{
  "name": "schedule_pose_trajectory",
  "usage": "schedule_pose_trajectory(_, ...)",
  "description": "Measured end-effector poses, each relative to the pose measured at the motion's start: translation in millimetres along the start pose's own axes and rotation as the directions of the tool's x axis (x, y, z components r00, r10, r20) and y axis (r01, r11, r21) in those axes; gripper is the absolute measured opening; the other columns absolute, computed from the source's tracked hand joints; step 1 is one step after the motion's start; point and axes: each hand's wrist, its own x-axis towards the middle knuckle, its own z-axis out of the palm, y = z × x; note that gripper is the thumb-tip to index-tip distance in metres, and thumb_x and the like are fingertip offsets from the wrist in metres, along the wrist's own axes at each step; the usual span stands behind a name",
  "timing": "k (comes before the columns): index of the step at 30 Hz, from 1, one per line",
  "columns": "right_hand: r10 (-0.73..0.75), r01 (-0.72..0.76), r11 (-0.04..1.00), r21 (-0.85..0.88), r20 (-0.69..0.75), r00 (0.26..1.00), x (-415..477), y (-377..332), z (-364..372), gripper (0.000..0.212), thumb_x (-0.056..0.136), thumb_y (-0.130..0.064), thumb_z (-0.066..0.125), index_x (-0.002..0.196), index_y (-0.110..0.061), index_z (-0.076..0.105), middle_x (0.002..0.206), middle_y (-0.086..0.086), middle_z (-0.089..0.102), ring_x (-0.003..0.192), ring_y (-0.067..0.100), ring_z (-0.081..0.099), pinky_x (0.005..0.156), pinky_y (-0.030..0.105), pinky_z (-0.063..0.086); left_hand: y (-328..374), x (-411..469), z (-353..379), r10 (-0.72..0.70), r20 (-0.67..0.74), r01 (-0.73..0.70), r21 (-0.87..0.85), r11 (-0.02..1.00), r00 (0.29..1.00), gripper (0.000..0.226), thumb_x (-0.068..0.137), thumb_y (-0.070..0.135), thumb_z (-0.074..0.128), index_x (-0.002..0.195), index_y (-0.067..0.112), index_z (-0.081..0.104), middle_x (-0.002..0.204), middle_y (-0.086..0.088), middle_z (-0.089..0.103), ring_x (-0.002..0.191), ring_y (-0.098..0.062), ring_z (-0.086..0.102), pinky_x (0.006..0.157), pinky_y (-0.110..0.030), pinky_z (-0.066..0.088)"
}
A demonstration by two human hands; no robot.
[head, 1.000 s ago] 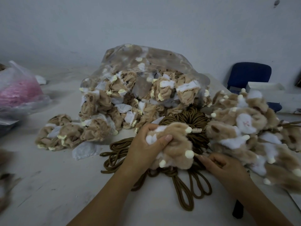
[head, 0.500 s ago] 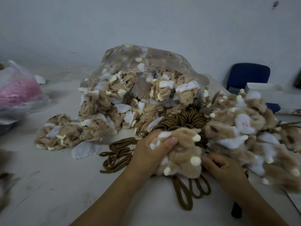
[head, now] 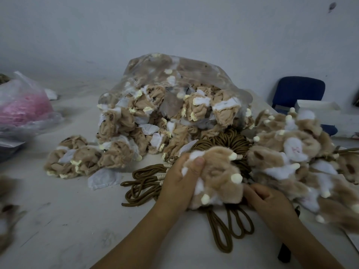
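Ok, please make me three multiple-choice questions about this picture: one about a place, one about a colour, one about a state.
1. Where is the bag with pink stuff?
A) far left on the table
B) on a chair
C) on the floor

2. What colour are the cords?
A) white
B) brown
C) red

3. What does the left hand do?
A) lies flat
B) grips the plush toy
C) holds scissors

Answers:
1 A, it lies at the table's left edge.
2 B, the bundle and loops look dark brown.
3 B, its thumb presses into the fur.

no readable text, only faint pink scrawl on a plush patch (head: 294,152)
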Motion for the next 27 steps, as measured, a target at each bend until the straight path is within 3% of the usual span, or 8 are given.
schedule_pose_trajectory(4,-0.100,0.097,0.991,-0.087,-0.031,0.994,0.4,-1.6,-13.7,0.060,0.065,-0.060,0.055,0.055,-0.001,0.052,0.043,0.002,0.041,0.041,0.005,0.040,0.043,0.015,0.031,1.4,2.7,-3.1,0.014,-0.033,-0.014,0.002,1.000,0.999,0.035,0.081,0.060,0.056,0.097,0.033,0.071,0.097,0.007,0.075,0.088,-0.007,0.071,0.070,-0.017,0.054)
schedule_pose_trajectory(8,-0.206,0.203,0.975,-0.085,-0.019,0.978,-1.7,-4.2,-17.3,0.057,0.069,-0.055,0.058,0.052,-0.001,0.052,0.043,-0.001,0.040,0.041,0.003,0.039,0.042,0.012,0.028,3.5,3.8,-5.6,0.001,0.005,-0.001,-0.027,1.000,1.000,0.028,0.086,0.057,0.051,0.096,0.040,0.072,0.103,0.006,0.074,0.099,-0.011,0.069,0.080,-0.023,0.056)
schedule_pose_trajectory(10,-0.257,0.258,0.961,-0.101,0.016,0.966,-2.7,-4.6,-14.0,0.060,0.074,-0.057,0.060,0.052,-0.002,0.053,0.046,0.006,0.044,0.042,0.005,0.041,0.043,0.014,0.029,4.4,2.0,-3.8,0.005,0.063,-0.002,-0.050,0.999,0.998,0.024,0.098,0.036,0.050,0.100,0.042,0.073,0.110,0.010,0.073,0.105,-0.008,0.067,0.081,-0.019,0.053)
schedule_pose_trajectory(12,-0.287,0.288,0.950,-0.123,0.026,0.958,-2.9,-3.5,-9.5,0.061,0.080,-0.055,0.062,0.053,-0.002,0.051,0.050,0.008,0.046,0.044,0.009,0.042,0.045,0.018,0.031,3.2,0.6,-3.4,0.010,0.077,-0.006,-0.048,0.999,0.997,0.038,0.103,0.017,0.048,0.100,0.047,0.072,0.108,0.016,0.072,0.103,-0.003,0.067,0.079,-0.015,0.052)
schedule_pose_trajectory(17,-0.219,0.213,0.956,-0.203,-0.009,0.976,0.7,-1.1,-14.8,0.066,0.069,-0.066,0.050,0.055,-0.001,0.054,0.052,0.012,0.048,0.045,0.011,0.045,0.046,0.021,0.031,-1.4,6.3,-9.3,-0.002,-0.046,0.001,-0.020,1.000,0.999,0.028,0.099,0.046,0.044,0.098,0.041,0.072,0.104,0.004,0.073,0.102,-0.018,0.068,0.087,-0.037,0.055)
schedule_pose_trajectory(20,-0.234,0.224,0.931,-0.288,0.003,0.972,1.0,1.2,-15.4,0.067,0.069,-0.069,0.047,0.054,-0.004,0.052,0.051,0.010,0.048,0.048,0.016,0.049,0.048,0.029,0.034,-1.9,6.1,-8.9,0.054,-0.036,-0.050,0.115,0.992,0.998,0.025,0.094,0.047,0.045,0.097,0.043,0.069,0.101,0.011,0.072,0.099,-0.009,0.067,0.084,-0.024,0.053)
schedule_pose_trajectory(23,-0.199,0.191,0.940,-0.282,0.002,0.980,0.5,1.4,-11.3,0.064,0.070,-0.069,0.048,0.053,-0.006,0.049,0.047,0.004,0.044,0.047,0.013,0.047,0.050,0.032,0.036,-1.9,4.8,-7.3,0.082,0.012,-0.082,0.228,0.970,0.997,0.019,0.090,0.050,0.051,0.101,0.045,0.066,0.102,0.018,0.069,0.098,-0.003,0.065,0.081,-0.020,0.052)
schedule_pose_trajectory(27,-0.119,0.112,0.978,-0.178,-0.030,0.992,0.8,1.1,-9.0,0.058,0.073,-0.058,0.057,0.054,-0.004,0.048,0.044,-0.002,0.039,0.043,0.006,0.040,0.045,0.021,0.032,1.9,5.3,-9.1,0.081,-0.007,-0.077,0.250,0.965,0.997,0.018,0.082,0.047,0.063,0.100,0.050,0.061,0.102,0.028,0.065,0.096,0.006,0.061,0.074,-0.010,0.048)
